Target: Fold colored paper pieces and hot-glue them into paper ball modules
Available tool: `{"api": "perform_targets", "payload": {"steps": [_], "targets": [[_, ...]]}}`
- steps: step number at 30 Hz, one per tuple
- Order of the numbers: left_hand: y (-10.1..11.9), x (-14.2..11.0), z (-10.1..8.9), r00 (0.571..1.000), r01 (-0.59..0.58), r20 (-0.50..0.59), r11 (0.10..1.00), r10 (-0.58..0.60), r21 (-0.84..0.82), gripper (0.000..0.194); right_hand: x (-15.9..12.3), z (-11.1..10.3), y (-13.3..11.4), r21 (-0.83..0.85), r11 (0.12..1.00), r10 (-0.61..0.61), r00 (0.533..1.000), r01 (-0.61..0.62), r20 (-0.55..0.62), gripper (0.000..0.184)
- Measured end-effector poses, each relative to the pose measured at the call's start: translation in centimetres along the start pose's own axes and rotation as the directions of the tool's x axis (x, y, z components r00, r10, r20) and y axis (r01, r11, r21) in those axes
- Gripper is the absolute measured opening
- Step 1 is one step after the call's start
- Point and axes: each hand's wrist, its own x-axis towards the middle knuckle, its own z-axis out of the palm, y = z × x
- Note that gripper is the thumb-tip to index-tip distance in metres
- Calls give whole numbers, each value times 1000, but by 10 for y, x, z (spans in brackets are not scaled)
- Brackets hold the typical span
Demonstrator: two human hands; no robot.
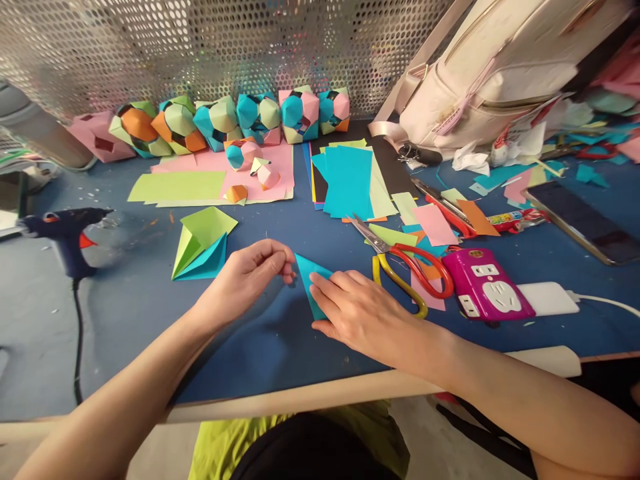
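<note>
A folded piece of blue paper point(308, 287) with a pointed top corner lies under my right hand point(357, 303). My right fingers are together across its right side, with the thumb by its lower edge; they cover much of the paper. Just left of the pointed corner is my left hand point(255, 267), its fingers curled in and the thumb against them. I see nothing between those fingers. Beyond my left wrist sits a folded light green paper point(203, 230) with a folded blue paper piece point(207, 259) tucked against it.
A glue gun point(70, 233) stands at left. Scissors point(395, 257), paper scraps point(435, 223), a purple power socket point(487, 283) and a phone point(587, 220) lie at right. Behind are blue sheets point(347, 180), several paper balls point(217, 123) and a backpack point(470, 87).
</note>
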Motion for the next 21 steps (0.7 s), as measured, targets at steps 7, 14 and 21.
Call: {"api": "perform_targets", "payload": {"steps": [7, 14, 21], "targets": [[1, -3, 4, 979, 178, 156, 924, -132, -339, 15, -1, 3, -1, -3, 1000, 3, 1000, -3, -18, 38], [-5, 5, 2, 968, 49, -251, 997, -32, 60, 37, 0, 1, -1, 2, 1000, -2, 1000, 2, 4, 43], [-25, 14, -6, 858, -135, -367, 847, 360, 514, 39, 0, 2, -1, -9, 1000, 5, 1000, -6, -6, 41]]}}
